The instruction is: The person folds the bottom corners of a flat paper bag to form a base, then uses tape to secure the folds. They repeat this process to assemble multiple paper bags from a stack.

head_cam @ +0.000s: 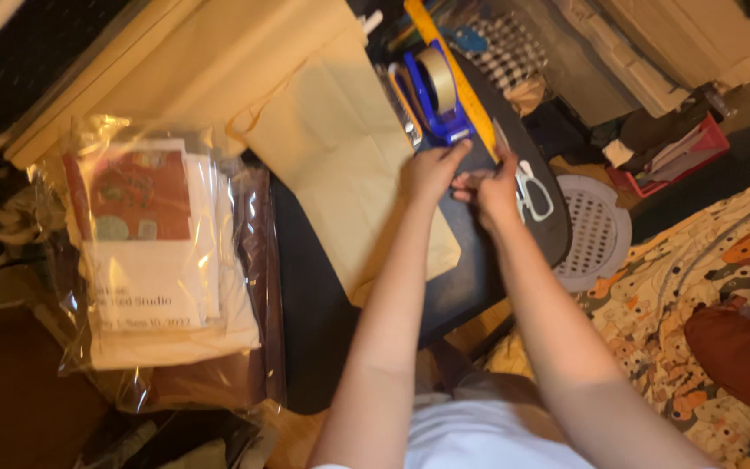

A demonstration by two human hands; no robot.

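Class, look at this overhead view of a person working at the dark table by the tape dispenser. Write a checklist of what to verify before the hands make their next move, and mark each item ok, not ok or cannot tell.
1. Both hands in view: ok. The left hand and right hand meet at the table's far edge.
2. Something pinched in the fingers: cannot tell, too small and blurred.
3. Blue tape dispenser within reach: ok, just beyond the hands.
4. White-handled scissors clear of the fingers: ok, lying beside the right hand.
5. Tan paper bag flat on the table: ok.
6. Yellow ruler clear of the hands: not ok, it runs right up to them.
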